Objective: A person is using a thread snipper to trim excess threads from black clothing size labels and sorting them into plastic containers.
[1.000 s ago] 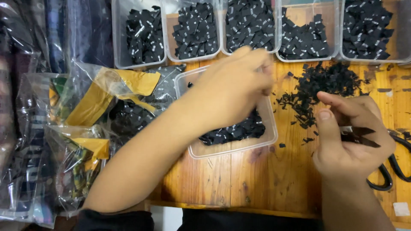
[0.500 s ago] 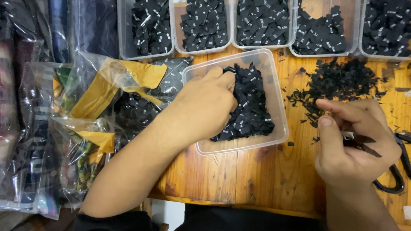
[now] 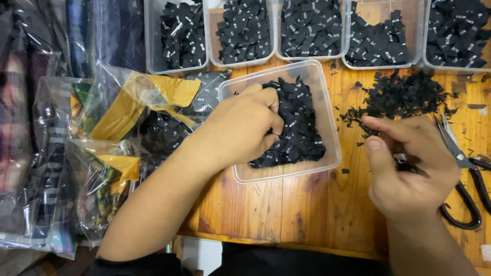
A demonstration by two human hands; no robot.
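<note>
My left hand (image 3: 243,130) reaches into the clear tub (image 3: 327,148) mid-surface, fingers closed on small black fabric labels (image 3: 302,128) with white print, heaped loosely. My right hand (image 3: 409,163), fingers pinched narrow, holds one label near the scissors (image 3: 463,168) at the right edge.

Black fabric labels (image 3: 299,128) with white markings are being shown in a clear plastic tub (image 3: 327,130). Orange-brown grain is being displayed by the wooden table (image 3: 307,209). Yellow tape (image 3: 163,94) is being seen on clear bags (image 3: 110,158); black handles are being shown on the scissors (image 3: 463,168).
</note>
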